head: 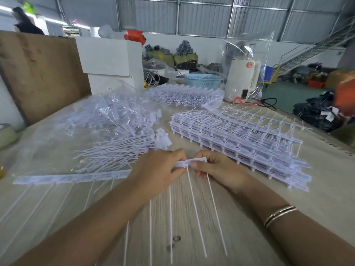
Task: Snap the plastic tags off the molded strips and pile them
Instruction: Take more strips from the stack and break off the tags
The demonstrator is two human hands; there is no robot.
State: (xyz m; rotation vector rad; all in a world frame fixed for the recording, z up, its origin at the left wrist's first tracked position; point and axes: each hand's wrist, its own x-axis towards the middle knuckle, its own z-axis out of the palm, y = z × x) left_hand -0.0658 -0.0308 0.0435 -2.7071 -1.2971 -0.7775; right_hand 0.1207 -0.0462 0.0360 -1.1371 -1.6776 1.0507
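A white molded strip (73, 177) runs leftward across the table from my left hand (159, 167), its long thin tails pointing toward me. My left hand grips the strip's right end. My right hand (215, 167) pinches the end tag (197, 160), bent upward at the joint between both hands; its tail hangs down toward me. A pile of loose snapped tags (119, 150) lies just beyond my left hand, partly on a clear plastic sheet. A stack of whole strips (240, 139) sits beyond my right hand.
More strips (184, 95) lie further back, by a blue basket (203, 80) and a white kettle (242, 77) in a clear bag. A white box (111, 60) and a brown board (40, 72) stand at the back left. The table's right edge (334, 143) drops off.
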